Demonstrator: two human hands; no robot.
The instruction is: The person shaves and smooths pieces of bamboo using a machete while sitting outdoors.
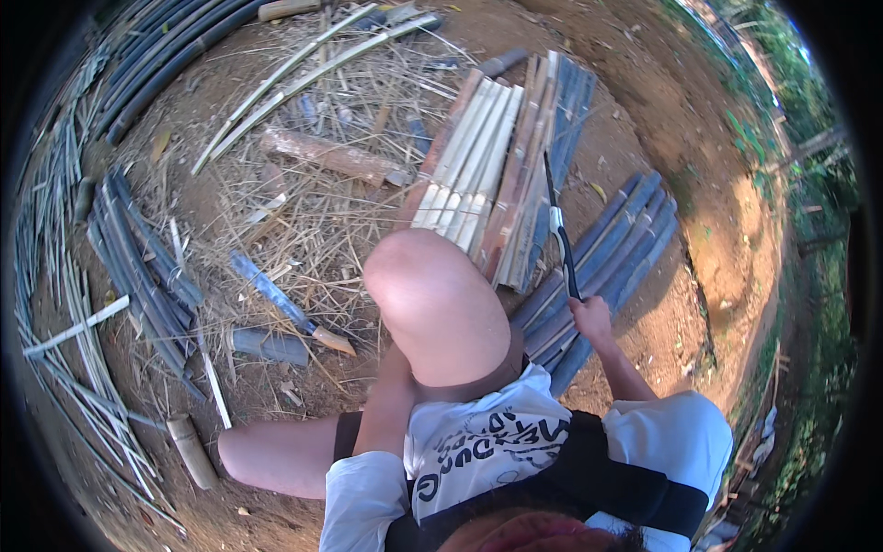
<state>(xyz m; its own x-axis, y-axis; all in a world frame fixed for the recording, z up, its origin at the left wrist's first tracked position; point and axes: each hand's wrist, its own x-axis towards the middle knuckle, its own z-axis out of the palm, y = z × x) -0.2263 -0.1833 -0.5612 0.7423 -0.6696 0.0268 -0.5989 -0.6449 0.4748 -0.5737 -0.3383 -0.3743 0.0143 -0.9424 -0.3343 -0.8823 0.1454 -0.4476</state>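
Head view, item one: long knife (559,235), dark thin blade, clenched at its handle by our right hand (591,317) over split bamboo slats (478,166) on the dirt ground (644,138). Likely light, stiff, sharp; grip handle only. Left hand hidden behind the knee; state unknown.

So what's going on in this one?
A person sits on bare dirt among cut bamboo. Their right hand grips a long dark blade, raised over a stack of split bamboo slats in front of the raised knee. The left hand is hidden behind that knee. Dark bamboo strips lie to the right, another bundle to the left, and a second knife rests on the straw-littered ground.
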